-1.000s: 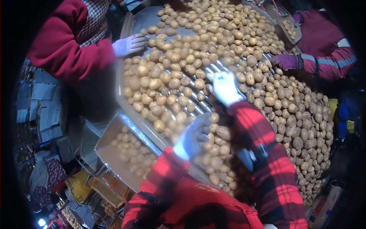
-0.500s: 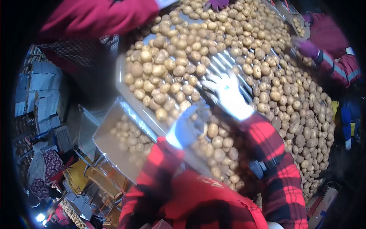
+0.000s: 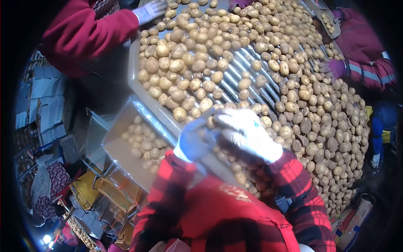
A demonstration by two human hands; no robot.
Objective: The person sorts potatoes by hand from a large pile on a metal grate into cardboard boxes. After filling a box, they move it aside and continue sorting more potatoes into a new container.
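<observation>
Many potatoes (image 3: 331,145) cover a sorting table with metal rollers (image 3: 242,69). My left hand (image 3: 194,137), in a blue-and-grey glove, is over the table's near edge; its fingers are smeared by motion. Close beside it, my right hand (image 3: 251,132) in a white glove is above the near potatoes. The right fingers are curled and pressed together, pointing at my left hand. What lies under them is hidden, though a brownish patch shows between the two hands.
A clear-sided bin (image 3: 121,138) with potatoes adjoins the table edge (image 3: 145,96). A co-worker's gloved hand (image 3: 151,11) rests at the top left, another's purple glove (image 3: 333,68) at the right. Crates (image 3: 119,191) and cardboard boxes (image 3: 46,101) stand at the left.
My right hand has drawn back from the rollers toward me and closed its fingers. My left hand has shifted slightly left. More rollers show, and the upper-left co-worker's sleeve has moved away.
</observation>
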